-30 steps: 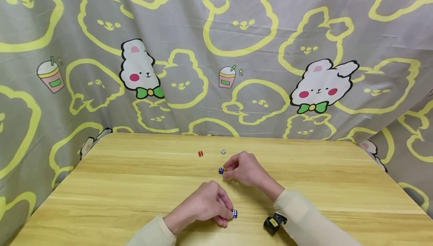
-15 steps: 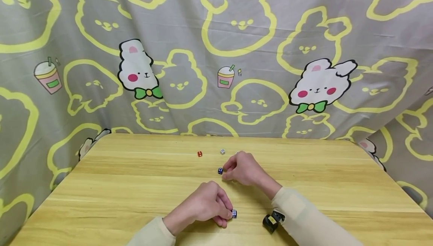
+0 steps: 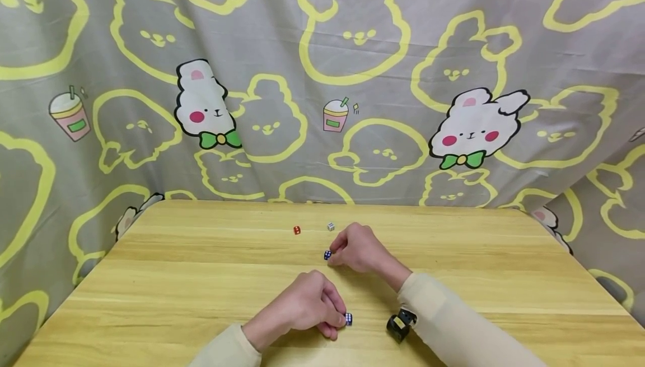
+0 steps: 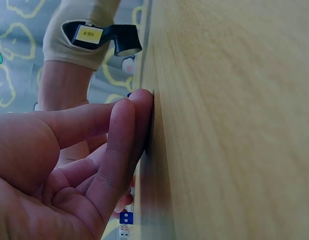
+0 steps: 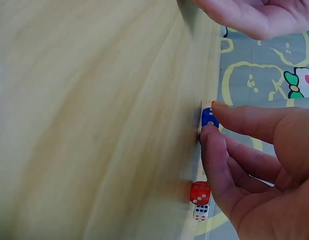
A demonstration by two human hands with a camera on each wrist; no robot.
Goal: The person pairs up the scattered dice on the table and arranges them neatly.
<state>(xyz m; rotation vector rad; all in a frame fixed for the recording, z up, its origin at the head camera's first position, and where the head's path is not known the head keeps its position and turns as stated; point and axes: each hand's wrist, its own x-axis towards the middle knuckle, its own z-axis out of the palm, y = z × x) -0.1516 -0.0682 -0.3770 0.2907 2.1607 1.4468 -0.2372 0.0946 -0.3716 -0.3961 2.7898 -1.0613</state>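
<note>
My left hand [image 3: 308,306], low in the head view, pinches a small blue die [image 3: 349,319] with white pips at its fingertips. In the left wrist view that hand's fingers hide nearly all of it. Farther up the table, my right hand [image 3: 360,249] has its thumb and fingertips on a second blue die [image 3: 327,255]. The right wrist view shows this blue die [image 5: 210,118] pinched between thumb and finger, low at the tabletop.
On the wooden table [image 3: 176,277], a red die [image 3: 297,230] and a white die [image 3: 330,226] lie beyond my right hand. The right wrist view also has a red die [image 5: 200,193] before a white one [image 5: 200,212]. A black device [image 3: 398,328] is on the right sleeve. A patterned curtain [image 3: 282,47] stands behind.
My right hand has shifted slightly left and its fingers have come up against the blue die. A pale thing seen behind that hand earlier is now covered. My left hand stays in place.
</note>
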